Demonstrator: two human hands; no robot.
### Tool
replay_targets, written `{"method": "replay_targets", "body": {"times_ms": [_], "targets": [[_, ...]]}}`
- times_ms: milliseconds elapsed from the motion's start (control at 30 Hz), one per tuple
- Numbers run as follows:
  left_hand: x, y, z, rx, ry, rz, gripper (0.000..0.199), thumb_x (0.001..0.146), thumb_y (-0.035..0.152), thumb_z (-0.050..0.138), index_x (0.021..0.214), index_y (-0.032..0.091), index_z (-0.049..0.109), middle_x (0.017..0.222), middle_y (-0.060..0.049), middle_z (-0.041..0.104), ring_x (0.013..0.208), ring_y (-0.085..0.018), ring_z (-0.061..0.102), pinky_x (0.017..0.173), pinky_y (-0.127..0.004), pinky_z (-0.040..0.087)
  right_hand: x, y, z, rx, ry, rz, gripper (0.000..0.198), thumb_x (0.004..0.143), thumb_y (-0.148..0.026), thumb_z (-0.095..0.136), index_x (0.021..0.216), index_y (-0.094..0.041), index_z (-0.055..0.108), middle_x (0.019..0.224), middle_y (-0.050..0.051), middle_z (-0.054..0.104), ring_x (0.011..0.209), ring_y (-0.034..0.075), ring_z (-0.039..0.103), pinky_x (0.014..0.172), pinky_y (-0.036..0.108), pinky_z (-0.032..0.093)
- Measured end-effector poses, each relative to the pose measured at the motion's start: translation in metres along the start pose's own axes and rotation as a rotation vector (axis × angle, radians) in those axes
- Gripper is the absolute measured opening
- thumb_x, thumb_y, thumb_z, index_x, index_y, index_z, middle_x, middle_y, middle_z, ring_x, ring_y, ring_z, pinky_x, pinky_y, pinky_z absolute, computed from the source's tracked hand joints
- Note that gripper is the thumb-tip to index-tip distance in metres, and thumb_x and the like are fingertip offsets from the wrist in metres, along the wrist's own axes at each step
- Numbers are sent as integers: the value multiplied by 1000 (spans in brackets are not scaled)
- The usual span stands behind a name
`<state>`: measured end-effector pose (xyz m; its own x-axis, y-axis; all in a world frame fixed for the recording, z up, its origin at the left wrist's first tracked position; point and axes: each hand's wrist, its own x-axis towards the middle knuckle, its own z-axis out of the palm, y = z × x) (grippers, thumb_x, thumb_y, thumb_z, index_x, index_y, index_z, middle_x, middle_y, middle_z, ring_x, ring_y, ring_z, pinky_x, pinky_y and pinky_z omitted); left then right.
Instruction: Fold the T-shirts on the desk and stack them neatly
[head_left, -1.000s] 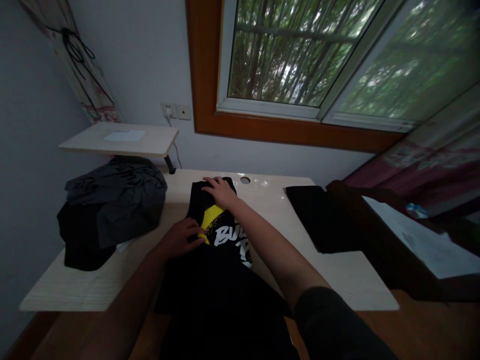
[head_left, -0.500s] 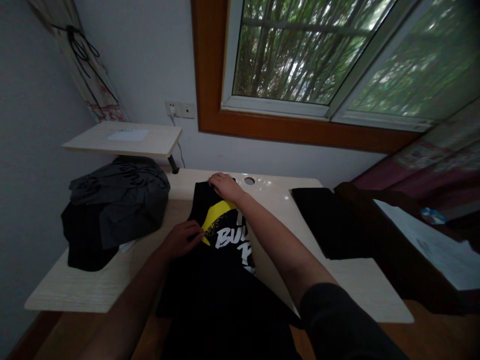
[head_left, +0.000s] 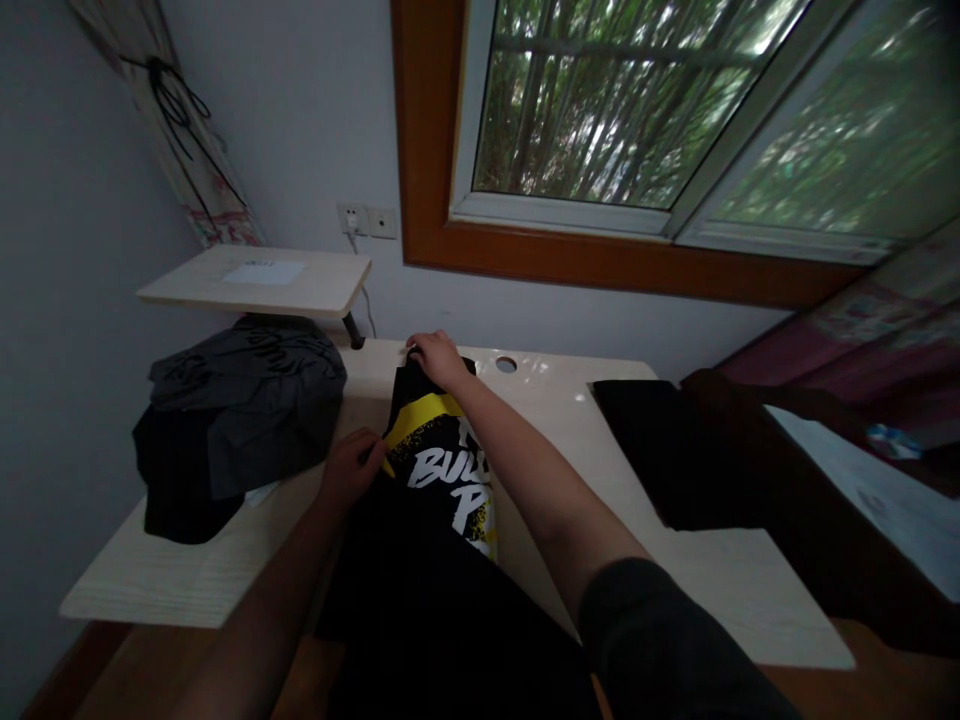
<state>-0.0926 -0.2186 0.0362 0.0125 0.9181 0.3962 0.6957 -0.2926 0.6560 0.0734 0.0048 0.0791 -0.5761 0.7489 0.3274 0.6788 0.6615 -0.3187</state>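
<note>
A black T-shirt with a yellow band and white lettering lies lengthwise on the pale desk, its near part hanging toward me over the front edge. My left hand pinches the shirt's left edge beside the yellow band. At the far end, my right hand has its fingers closed on the top edge of the cloth. The right forearm crosses over the right side of the print and hides part of it.
Dark grey and black clothes are heaped on the desk's left, below a small raised shelf with a paper. A folded black cloth lies on the right. The desk has a cable hole near the wall.
Both hands have shifted slightly left, pulling the shirt's left edge and far end with them. More of the print's lower right now shows. The view has turned slightly.
</note>
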Motion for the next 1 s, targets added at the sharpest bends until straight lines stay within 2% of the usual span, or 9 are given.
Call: {"method": "replay_targets", "body": {"times_ms": [233,533,733,800,900,1000], "targets": [[4,-3,4,55,-46,-94,29,91,30,48,69,21,63,71,-2,63,71,-16,61,70,-30,44,7,-17,16,14,-9,49,31,95,-21,67,126,-23,64,115,9,73,118,26,53,100,39,41],[4,-13,4,67,67,-196,28,90,27,45,65,21,57,69,0,58,69,-16,58,69,-30,42,14,-23,30,-32,-4,41,29,97,-21,63,125,-22,63,120,8,72,116,26,56,98,37,42],[6,-20,13,306,116,-158,27,92,34,51,67,23,56,82,-5,58,86,-22,60,84,-36,48,13,-30,39,-81,-56,56,29,97,-20,61,126,-22,63,122,10,71,116,28,56,99,39,42],[7,-22,16,341,127,-143,20,89,33,56,72,23,59,89,-6,58,93,-24,60,89,-38,49,7,-32,38,-92,-40,53,31,98,-20,60,128,-22,62,124,10,70,118,28,55,101,40,41],[7,-24,17,297,108,-154,7,85,27,59,89,23,63,99,-7,61,98,-25,61,92,-38,50,-9,-35,33,-111,30,56,32,100,-22,55,132,-21,60,129,12,64,119,28,52,104,40,40],[6,-25,17,244,104,-201,21,83,22,59,103,22,62,107,-8,62,99,-24,63,92,-37,52,-36,-39,25,-126,91,68,31,101,-23,50,131,-21,60,131,12,60,119,28,49,101,40,41]]}}
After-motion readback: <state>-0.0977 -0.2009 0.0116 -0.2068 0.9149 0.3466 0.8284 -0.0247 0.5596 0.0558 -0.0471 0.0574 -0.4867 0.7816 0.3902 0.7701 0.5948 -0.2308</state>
